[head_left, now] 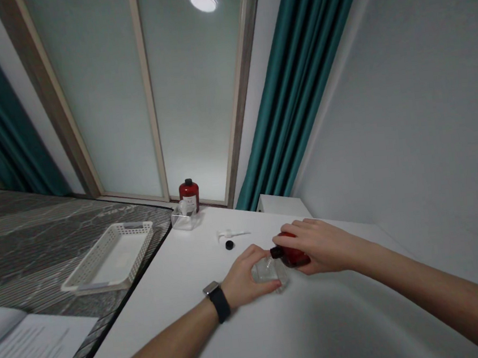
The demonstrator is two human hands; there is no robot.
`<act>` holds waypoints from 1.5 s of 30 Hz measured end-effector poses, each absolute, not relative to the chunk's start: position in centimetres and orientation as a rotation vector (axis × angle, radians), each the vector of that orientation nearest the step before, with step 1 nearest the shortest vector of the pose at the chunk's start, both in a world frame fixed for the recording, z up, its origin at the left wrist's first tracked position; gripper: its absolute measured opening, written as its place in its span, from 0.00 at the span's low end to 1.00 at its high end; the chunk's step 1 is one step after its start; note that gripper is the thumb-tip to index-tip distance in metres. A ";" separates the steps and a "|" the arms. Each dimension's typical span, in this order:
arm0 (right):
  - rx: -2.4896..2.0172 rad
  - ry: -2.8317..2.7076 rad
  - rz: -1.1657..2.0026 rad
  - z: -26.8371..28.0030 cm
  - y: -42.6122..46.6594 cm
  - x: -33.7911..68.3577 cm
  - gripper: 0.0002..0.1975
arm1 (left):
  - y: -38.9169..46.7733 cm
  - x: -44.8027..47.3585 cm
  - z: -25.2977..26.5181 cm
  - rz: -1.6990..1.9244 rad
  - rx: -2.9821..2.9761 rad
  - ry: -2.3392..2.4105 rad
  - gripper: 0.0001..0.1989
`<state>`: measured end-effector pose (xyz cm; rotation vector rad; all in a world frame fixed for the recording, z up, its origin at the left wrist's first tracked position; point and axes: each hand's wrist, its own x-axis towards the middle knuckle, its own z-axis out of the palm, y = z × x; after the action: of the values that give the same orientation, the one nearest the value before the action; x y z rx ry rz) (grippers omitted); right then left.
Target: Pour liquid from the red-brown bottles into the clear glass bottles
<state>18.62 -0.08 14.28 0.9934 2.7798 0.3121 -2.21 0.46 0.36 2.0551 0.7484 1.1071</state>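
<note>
My left hand (249, 277), with a dark watch on its wrist, is wrapped round a clear, square-sided bottle (268, 273) on the white table. In my right hand (314, 245) is a small red bottle (293, 251), tipped on its side. Its dark neck (276, 252) points left, right above the top of the clear bottle. Whether liquid is flowing I cannot make out. Beyond my hands a white pump head (233, 234) with its tube lies on the table, and a small black cap (229, 245) is close to it.
At the table's far left corner stands a large red bottle (190, 194) with a black cap, behind a clear box (184, 220). A white basket (113, 260) and an open book (39, 354) lie on the dark patterned surface to the left. A grey wall (421, 125) rises on the right.
</note>
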 end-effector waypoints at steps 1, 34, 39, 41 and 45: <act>0.998 2.782 0.314 14.3 -0.1 18.6 0.20 | 0.5 -2.2 0.3 1.108 2.054 0.750 0.22; 2.631 3.196 -1.070 0.3 2.8 21.2 0.35 | 1.4 -2.9 -0.2 1.108 2.051 0.715 0.25; 2.703 3.149 -1.105 -1.1 3.0 21.6 0.38 | 1.7 -2.8 -0.1 1.075 2.066 0.705 0.25; 2.702 3.151 -1.127 -1.6 3.1 21.8 0.41 | 1.7 -2.8 -0.1 1.067 2.073 0.694 0.25; 2.691 3.215 -0.988 -2.4 3.8 21.9 0.42 | 1.6 -2.8 -0.2 1.041 2.076 0.689 0.25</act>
<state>21.87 3.81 -2.43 2.6908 3.2155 -0.9884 -2.79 1.65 -0.16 2.0759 0.6887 1.0409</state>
